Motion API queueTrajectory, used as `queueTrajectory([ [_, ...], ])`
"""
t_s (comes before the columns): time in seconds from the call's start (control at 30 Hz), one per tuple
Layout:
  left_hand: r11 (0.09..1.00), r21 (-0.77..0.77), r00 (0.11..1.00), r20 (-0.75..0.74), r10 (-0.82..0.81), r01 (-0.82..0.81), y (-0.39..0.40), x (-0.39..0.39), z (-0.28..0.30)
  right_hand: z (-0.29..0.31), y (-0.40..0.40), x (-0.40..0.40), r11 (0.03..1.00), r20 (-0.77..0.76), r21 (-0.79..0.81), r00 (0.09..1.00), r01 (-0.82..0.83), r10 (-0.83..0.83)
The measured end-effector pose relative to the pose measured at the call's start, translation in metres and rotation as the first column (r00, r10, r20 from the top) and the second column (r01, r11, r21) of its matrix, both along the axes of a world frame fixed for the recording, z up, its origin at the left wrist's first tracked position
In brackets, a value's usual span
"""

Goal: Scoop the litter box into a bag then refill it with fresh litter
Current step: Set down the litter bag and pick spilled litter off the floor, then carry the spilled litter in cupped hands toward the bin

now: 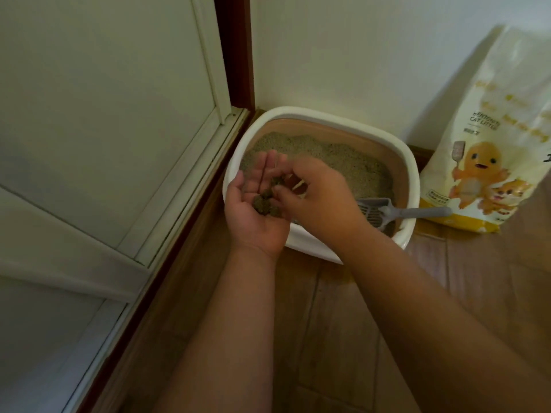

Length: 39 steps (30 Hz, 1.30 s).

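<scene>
Head view, looking down at a corner of wooden floor (pixel 343 338) by a white wall (pixel 357 55). Left hand (pixel 253 210) palm up over the 9 o'clock edge of the litter box (pixel 301 239), fingers straight and close together, cupping a few dark clumps (pixel 267 201) of litter. Right hand (pixel 316 195) just beside it at 3 o'clock, fingers curled down with tips touching the clumps on the palm (whether pinching one or only pressing, cannot tell). Litter box white-rimmed with a tan inner wall, sitting in the corner, spread with grey-green litter (pixel 343 162). Grey scoop (pixel 396 214) lying at the box's 4 o'clock corner, slotted head inside, handle resting across the rim and pointing toward 3 o'clock. Cream and yellow litter bag (pixel 489 138) standing against the wall at 3 o'clock of the box, just beside it, printed with cartoon animals. White door panels (pixel 104 114) with a dark red frame (pixel 235 55) along 9 o'clock.
</scene>
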<state>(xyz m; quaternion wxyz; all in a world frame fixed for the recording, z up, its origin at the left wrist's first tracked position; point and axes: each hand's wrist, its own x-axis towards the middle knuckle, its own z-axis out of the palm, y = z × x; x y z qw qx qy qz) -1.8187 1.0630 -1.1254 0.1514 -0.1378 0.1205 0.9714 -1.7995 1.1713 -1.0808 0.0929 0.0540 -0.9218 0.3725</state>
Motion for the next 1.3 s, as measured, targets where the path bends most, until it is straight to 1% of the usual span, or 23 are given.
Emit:
queueTrajectory([
  [0.1, 0.999, 0.030, 1.000, -0.001, -0.017, 0.017, 0.012, 0.004, -0.001, -0.007, 0.008, 0.007, 0.999, -0.033, 0.048, 0.999, -0.022, 0.024],
  [0.17, 0.999, 0.038, 1.000, 0.006, -0.013, 0.013, 0.018, 0.005, -0.002, -0.010, 0.013, 0.008, 0.999, -0.046, 0.026, 0.999, -0.028, 0.029],
  [0.23, 1.000, 0.021, 0.999, 0.027, 0.020, -0.021, 0.023, 0.006, -0.001, -0.010, 0.014, 0.010, 0.995, -0.033, -0.092, 0.999, 0.040, -0.044],
  [0.27, 0.999, 0.004, 0.999, 0.035, 0.039, -0.039, 0.026, 0.007, 0.000, -0.008, 0.014, 0.012, 0.974, -0.010, -0.207, 0.995, 0.090, -0.094],
  [0.3, 0.999, -0.010, 0.998, 0.041, 0.054, -0.053, 0.029, 0.007, 0.002, -0.006, 0.014, 0.013, 0.923, 0.033, -0.358, 0.990, 0.143, -0.141],
  [0.33, 0.998, -0.013, 0.997, 0.045, 0.062, -0.061, 0.033, 0.008, 0.004, -0.004, 0.013, 0.014, 0.829, 0.088, -0.523, 0.980, 0.197, -0.177],
  [0.37, 0.998, -0.001, 0.997, 0.045, 0.061, -0.061, 0.037, 0.010, 0.007, -0.002, 0.012, 0.016, 0.696, 0.145, -0.674, 0.968, 0.247, -0.203],
  [0.4, 0.998, 0.023, 0.998, 0.041, 0.054, -0.055, 0.042, 0.011, 0.010, -0.001, 0.012, 0.017, 0.539, 0.198, -0.793, 0.957, 0.284, -0.213],
  [0.43, 0.998, 0.047, 0.998, 0.038, 0.051, -0.052, 0.045, 0.012, 0.013, 0.000, 0.012, 0.018, 0.379, 0.235, -0.875, 0.948, 0.302, -0.213],
  [0.47, 0.997, 0.058, 0.998, 0.041, 0.053, -0.055, 0.048, 0.013, 0.016, 0.000, 0.012, 0.019, 0.238, 0.259, -0.922, 0.943, 0.306, -0.211],
  [0.5, 0.997, 0.052, 0.997, 0.046, 0.060, -0.062, 0.051, 0.015, 0.020, 0.002, 0.012, 0.020, 0.128, 0.271, -0.945, 0.939, 0.301, -0.210],
  [0.53, 0.997, 0.037, 0.997, 0.048, 0.067, -0.069, 0.052, 0.016, 0.024, 0.004, 0.012, 0.021, 0.049, 0.276, -0.955, 0.938, 0.292, -0.210],
  [0.57, 0.997, 0.021, 0.996, 0.051, 0.074, -0.075, 0.054, 0.017, 0.028, 0.007, 0.012, 0.022, -0.010, 0.279, -0.959, 0.938, 0.283, -0.207],
  [0.73, 0.995, -0.041, 0.994, 0.057, 0.090, -0.088, 0.065, 0.018, 0.061, 0.036, 0.016, 0.022, -0.231, 0.280, -0.945, 0.939, 0.233, -0.197],
  [0.77, 0.995, -0.059, 0.995, 0.055, 0.082, -0.078, 0.068, 0.016, 0.071, 0.045, 0.019, 0.022, -0.251, 0.275, -0.942, 0.940, 0.222, -0.201],
  [0.83, 0.995, -0.082, 0.997, 0.047, 0.062, -0.058, 0.076, 0.012, 0.094, 0.067, 0.025, 0.020, -0.257, 0.268, -0.944, 0.938, 0.209, -0.221],
  [0.93, 1.000, -0.028, 1.000, 0.012, 0.014, -0.014, 0.091, 0.010, 0.137, 0.113, 0.041, 0.020, -0.258, 0.262, -0.946, 0.930, 0.195, -0.257],
  [1.03, 0.998, -0.029, 0.999, -0.005, -0.053, 0.053, 0.111, 0.014, 0.193, 0.168, 0.060, 0.025, -0.272, 0.265, -0.945, 0.912, 0.181, -0.313],
  [1.13, 0.997, -0.041, 0.997, 0.008, -0.071, 0.071, 0.125, 0.018, 0.266, 0.239, 0.074, 0.029, -0.292, 0.281, -0.939, 0.896, 0.183, -0.344],
  [1.3, 0.996, -0.010, 0.996, 0.024, -0.088, 0.089, 0.134, 0.024, 0.421, 0.396, 0.085, 0.038, -0.298, 0.278, -0.938, 0.898, 0.176, -0.342],
])
